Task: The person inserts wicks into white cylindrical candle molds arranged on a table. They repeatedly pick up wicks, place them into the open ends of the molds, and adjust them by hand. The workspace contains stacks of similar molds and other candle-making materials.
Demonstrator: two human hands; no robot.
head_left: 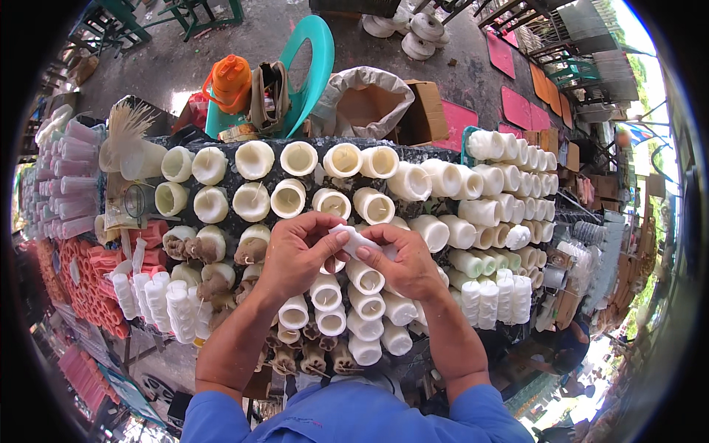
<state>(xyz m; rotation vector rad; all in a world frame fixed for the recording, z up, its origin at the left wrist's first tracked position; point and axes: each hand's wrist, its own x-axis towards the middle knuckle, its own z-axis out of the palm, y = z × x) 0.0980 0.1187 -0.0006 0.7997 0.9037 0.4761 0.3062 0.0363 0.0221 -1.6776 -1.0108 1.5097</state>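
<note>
Over the middle of a dark table, my left hand (294,252) and my right hand (410,267) come together. Both pinch a soft-looking white piece (356,241), perhaps wax, between thumbs and fingers. Part of it is hidden by the fingers. Below and around my hands lie rows of hollow cream wax candles (367,305), several with wicks showing. Beyond my fingers, more cup-shaped candles (288,198) stand with their hollow tops up. My hands hover above these, and I cannot tell whether they touch any.
White pillar candles (179,314) stand at left, near pink wax pieces (88,284). A bundle of wicks (129,125) is at the far left. Stacked cream candles (509,177) fill the right. Behind the table are a green chair (314,55), an orange jug (230,80) and a lined sack (369,92).
</note>
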